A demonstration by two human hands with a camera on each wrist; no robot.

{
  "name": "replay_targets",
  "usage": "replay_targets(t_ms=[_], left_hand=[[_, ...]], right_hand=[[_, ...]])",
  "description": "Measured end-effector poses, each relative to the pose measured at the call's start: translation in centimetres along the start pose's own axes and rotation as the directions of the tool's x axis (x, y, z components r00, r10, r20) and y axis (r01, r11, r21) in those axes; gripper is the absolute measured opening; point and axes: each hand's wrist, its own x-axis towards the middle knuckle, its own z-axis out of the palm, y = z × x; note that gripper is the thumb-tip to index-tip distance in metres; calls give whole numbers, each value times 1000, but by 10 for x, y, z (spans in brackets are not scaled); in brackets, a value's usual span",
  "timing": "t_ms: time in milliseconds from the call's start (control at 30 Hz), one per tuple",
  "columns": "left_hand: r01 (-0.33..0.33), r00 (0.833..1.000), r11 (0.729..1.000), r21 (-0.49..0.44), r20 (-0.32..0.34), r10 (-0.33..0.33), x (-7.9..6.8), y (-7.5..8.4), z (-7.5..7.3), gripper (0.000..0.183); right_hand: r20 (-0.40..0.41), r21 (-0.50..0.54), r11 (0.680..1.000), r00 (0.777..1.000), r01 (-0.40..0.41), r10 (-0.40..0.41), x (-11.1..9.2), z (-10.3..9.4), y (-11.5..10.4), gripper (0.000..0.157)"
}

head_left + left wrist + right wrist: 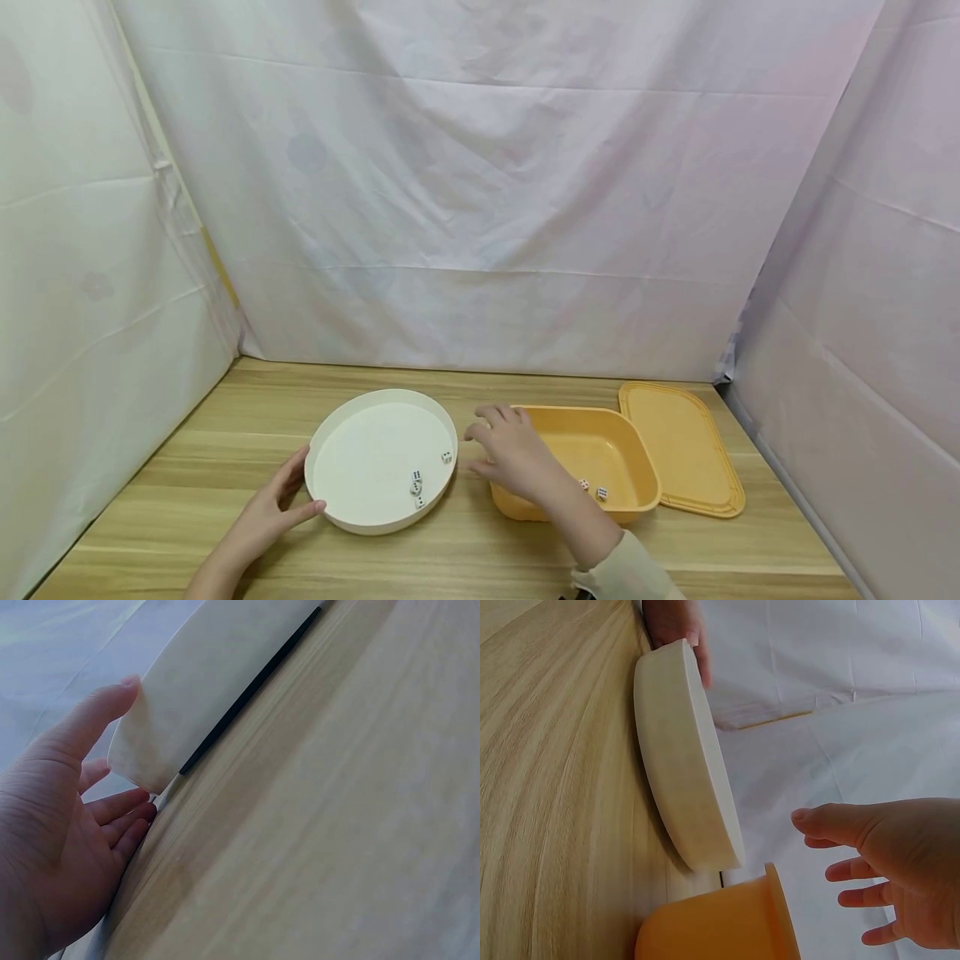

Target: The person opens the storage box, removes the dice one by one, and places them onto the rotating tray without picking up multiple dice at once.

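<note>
A round white tray (pixel 367 433) with a low wall sits on the table. My left hand (pixel 264 514) grips its left side, thumb at the rim and fingers along the outer wall. In the left wrist view the fingertips (pixel 142 806) are low by the tray's base. Several white dice (pixel 416 477) lie toward the tray's front right, one die (pixel 447 457) apart by the wall. Over the left edge of a yellow-orange container (pixel 637 454) hovers my right hand (pixel 513 450), fingers spread and holding nothing. Inside are a red-dotted die (pixel 583 484) and a dark-dotted die (pixel 602 493), partly behind my forearm.
A flat yellow-orange lid (pixel 686 450) lies right of the container, one edge behind it. The wood-grain table (pixel 465 558) is bounded by pale cloth curtains (pixel 480 208) at the back and both sides.
</note>
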Motion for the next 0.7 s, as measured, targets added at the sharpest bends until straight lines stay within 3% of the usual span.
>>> replay_targets(t_ms=[700], left_hand=[[7,1000,1000,3,0,-7,0,1,-1,87]], right_hand=[[13,25,998,998,-59,59,-19,-6,19,31]])
